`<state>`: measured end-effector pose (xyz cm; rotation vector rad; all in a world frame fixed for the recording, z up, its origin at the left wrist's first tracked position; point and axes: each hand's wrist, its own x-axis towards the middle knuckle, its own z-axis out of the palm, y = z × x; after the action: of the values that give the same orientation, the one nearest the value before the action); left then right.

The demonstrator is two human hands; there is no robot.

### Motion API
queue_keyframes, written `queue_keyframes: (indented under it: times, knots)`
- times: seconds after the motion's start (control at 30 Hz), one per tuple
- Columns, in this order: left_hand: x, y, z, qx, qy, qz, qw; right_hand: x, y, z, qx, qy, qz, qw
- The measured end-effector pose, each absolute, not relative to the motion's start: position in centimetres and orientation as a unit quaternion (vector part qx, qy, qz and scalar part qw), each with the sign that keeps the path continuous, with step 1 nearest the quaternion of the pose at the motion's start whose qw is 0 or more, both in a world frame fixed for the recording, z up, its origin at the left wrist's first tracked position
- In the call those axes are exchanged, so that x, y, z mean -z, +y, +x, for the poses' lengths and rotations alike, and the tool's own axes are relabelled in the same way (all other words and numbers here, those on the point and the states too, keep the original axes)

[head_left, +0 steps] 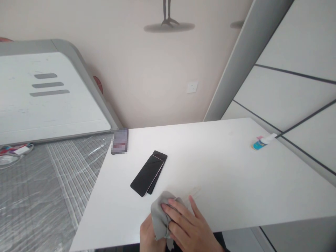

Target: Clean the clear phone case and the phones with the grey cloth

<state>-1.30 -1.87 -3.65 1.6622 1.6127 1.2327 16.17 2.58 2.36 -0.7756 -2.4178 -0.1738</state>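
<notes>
A grey cloth [159,213] is bunched up between my two hands at the front edge of the white table [215,168]. My left hand [148,233] is closed under and around the cloth; its fingertips are hidden. From the other side, my right hand [189,225] presses its fingers onto the cloth, with the thumb sticking up. Whether anything is wrapped inside the cloth cannot be seen. Just beyond my left hand lies a black-screened smartphone [147,175], resting at a slant on a second dark, flat phone-like slab [160,154] that is partly covered.
A small bottle [259,144] with a blue label and white top lies near the right edge. At the table's far left corner sits a blurred dark box-like item [119,140]. A plastic-covered mattress [52,189] adjoins the left side; white panels [294,94] stand on the right.
</notes>
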Motion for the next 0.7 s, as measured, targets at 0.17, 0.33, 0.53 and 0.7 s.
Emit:
queue_keyframes:
  times: [0.17,0.33,0.53,0.7]
  knots:
    - [4.1,-1.0,-1.5,-0.499,0.505,0.671,0.214,-1.7,4.7,19.4,0.072,-0.870,-0.408,0.268]
    - [2.4,-0.2,-1.6,-0.524,0.491,0.660,0.220,-1.7,4.9,19.9,0.053,-0.876,-0.370,0.305]
    - [-0.2,-1.1,-0.8,-0.561,0.567,0.540,0.270,-3.5,4.2,18.2,-0.115,-0.844,-0.349,0.390]
    - [-2.7,-0.3,0.9,-0.534,0.565,0.458,0.432,-2.3,2.6,16.9,-0.419,-0.604,-0.445,0.511]
